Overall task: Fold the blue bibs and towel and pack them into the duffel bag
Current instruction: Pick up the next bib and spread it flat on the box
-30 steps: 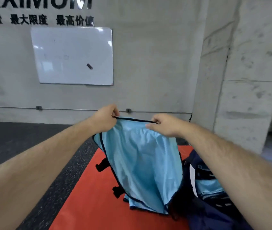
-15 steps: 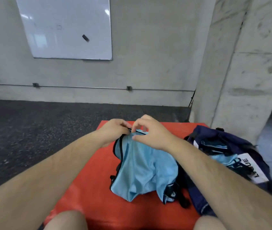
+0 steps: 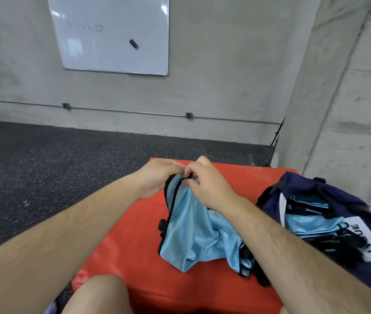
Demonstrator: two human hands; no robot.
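Observation:
A light blue bib [image 3: 199,234] with black trim hangs bunched over the red mat [image 3: 134,264], its lower end resting on the mat. My left hand [image 3: 157,177] and my right hand [image 3: 205,184] pinch its top edge close together, fingertips almost touching. To the right lies the navy duffel bag [image 3: 329,196], open, with folded light blue cloth [image 3: 311,220] inside and a white label on its side. No towel can be told apart.
A speckled dark floor [image 3: 55,168] spreads left of the mat. A concrete wall with a whiteboard [image 3: 114,32] stands behind, and a concrete pillar [image 3: 343,98] rises just beyond the bag. My knee [image 3: 98,295] shows at the bottom edge.
My hands have come together from a spread hold and dropped down toward the mat, so the bib now bunches on it. The view has tilted downward.

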